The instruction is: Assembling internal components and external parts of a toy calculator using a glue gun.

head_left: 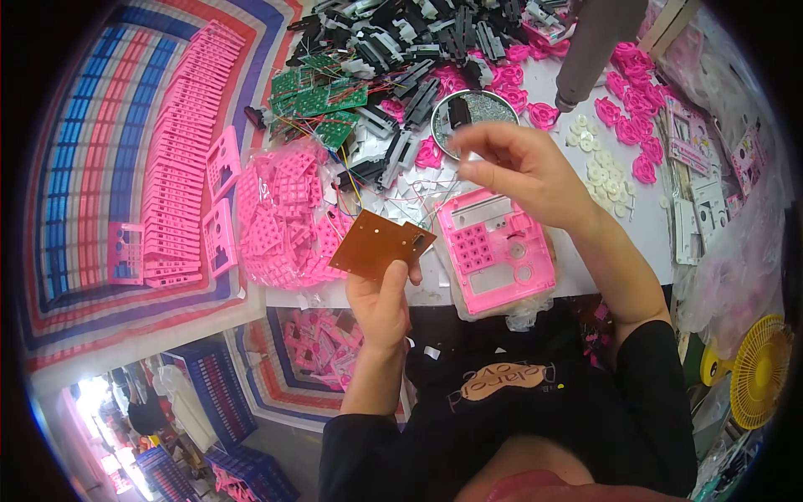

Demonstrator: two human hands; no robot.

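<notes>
Your left hand (381,305) grips a brown circuit board (372,245) by its lower edge, thumb laid across the plain face. The board is tilted, raised above the surface (648,234), to the left of a pink housing (493,293). Thin wires (418,186) show beyond the board, toward your right hand (523,171). That hand is partly curled, thumb and fingertips close together, at the near side of a round dish (498,109) of small metal pieces; whether it holds anything you cannot be told from this view. The housing lies on clear plastic, keypad section to its left. A bag of pink keypads (280,209) sits left of your board. Green circuit boards (343,100) lie beyond that bag, and white round parts (606,171) right of the dish.
</notes>
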